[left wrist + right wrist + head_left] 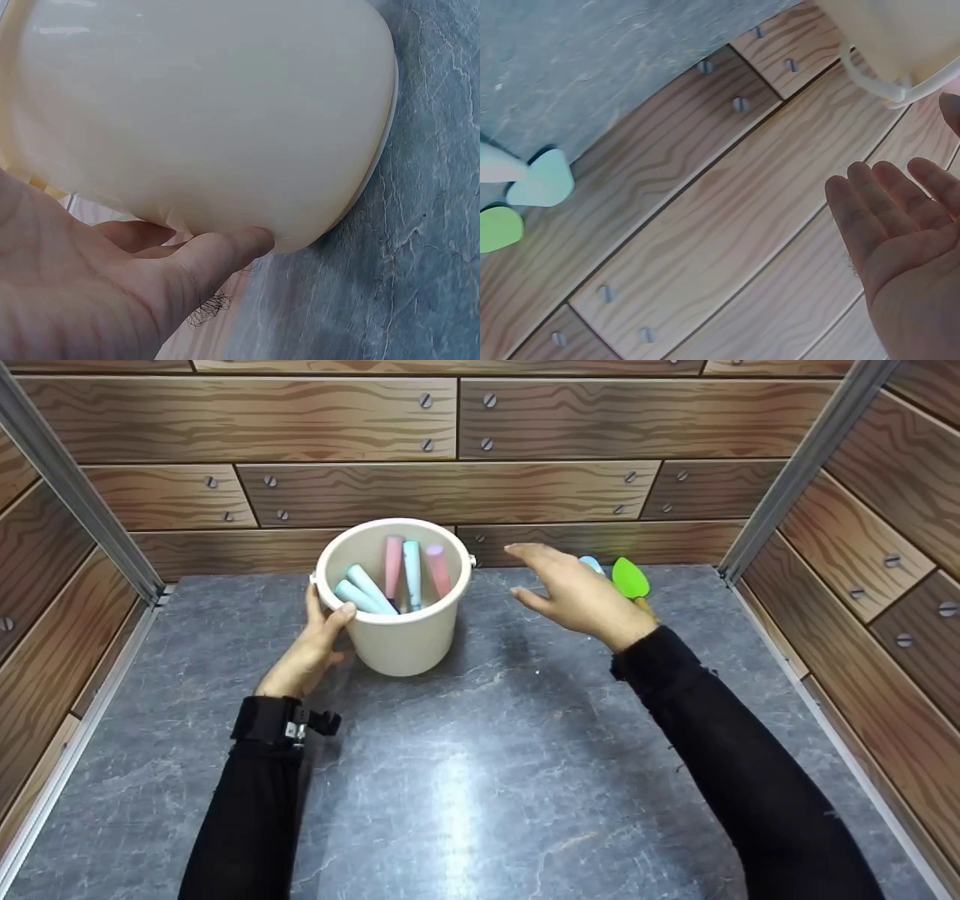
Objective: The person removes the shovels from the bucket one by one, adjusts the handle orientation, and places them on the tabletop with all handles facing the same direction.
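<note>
A cream plastic bucket (pixel 401 641) stands on the grey marbled floor near the back wall. Several light blue handles (pixel 412 574) and pink handles (pixel 393 566) stick up inside it, their lower ends mostly hidden. My left hand (pixel 311 649) grips the bucket's left side, with the thumb at the rim. In the left wrist view its fingers (pixel 225 255) lie against the outer wall. My right hand (pixel 577 592) hovers to the right of the bucket, holding nothing, palm facing it and fingers extended. A white carrying handle (pixel 870 82) hangs beside the bucket in the right wrist view.
Behind my right hand lies a small tool with a leaf-shaped green head (pixel 630 578) and a wooden handle. Next to it is a light blue tool head (pixel 544 180), partly hidden in the head view. Wood-patterned walls (pixel 450 495) with metal corner posts enclose the floor.
</note>
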Available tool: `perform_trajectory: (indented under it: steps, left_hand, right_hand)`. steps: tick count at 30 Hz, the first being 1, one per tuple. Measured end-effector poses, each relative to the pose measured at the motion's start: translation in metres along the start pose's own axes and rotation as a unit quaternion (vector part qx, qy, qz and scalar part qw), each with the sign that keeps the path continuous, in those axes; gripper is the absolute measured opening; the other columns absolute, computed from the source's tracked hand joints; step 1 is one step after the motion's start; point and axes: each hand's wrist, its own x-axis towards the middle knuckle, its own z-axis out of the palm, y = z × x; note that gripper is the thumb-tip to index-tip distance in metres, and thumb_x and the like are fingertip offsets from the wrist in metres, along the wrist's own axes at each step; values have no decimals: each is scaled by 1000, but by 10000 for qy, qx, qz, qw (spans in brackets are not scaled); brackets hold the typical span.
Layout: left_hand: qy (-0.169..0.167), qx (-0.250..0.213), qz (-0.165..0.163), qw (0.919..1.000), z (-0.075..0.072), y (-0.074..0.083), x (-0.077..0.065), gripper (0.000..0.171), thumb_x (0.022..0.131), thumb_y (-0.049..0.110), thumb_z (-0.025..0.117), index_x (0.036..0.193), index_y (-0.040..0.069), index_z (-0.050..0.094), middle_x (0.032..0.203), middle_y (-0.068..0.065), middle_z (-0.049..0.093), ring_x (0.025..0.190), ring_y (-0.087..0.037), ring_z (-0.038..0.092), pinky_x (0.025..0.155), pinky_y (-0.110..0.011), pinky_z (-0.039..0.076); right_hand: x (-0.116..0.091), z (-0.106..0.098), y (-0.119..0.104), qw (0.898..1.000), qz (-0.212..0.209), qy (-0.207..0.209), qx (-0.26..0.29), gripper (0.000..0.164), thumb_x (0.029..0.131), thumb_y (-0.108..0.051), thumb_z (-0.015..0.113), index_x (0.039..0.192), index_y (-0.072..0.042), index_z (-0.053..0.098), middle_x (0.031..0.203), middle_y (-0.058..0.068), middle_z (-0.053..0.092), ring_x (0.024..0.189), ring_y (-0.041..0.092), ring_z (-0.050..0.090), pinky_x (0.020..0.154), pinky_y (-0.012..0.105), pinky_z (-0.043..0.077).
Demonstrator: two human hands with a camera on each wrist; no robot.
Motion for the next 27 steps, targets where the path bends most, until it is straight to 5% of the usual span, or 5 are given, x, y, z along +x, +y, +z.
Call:
perform_trajectory:
  steps: [12, 27]
  left_hand:
    - [-38, 1, 32, 10000, 1, -2, -2, 117, 111, 50, 59, 181, 40, -34, 198, -16, -20, 186, -42, -9, 137, -96, 9]
    - [-2, 30, 28, 10000, -1, -1, 0, 117, 111, 51, 60, 182, 40, -32, 197, -18, -22, 186, -44, -10, 138, -95, 10]
  right_hand:
    - [22, 0, -27, 9994, -5, -331, -133, 69, 121, -40, 68, 178, -7, 48, 182, 21, 53, 170, 39, 52, 142, 57, 46]
    - [52, 6, -50, 9994, -27, -340, 88, 65, 121, -36, 68, 176, -9, 50, 178, 16, 59, 164, 34, 60, 138, 53, 51]
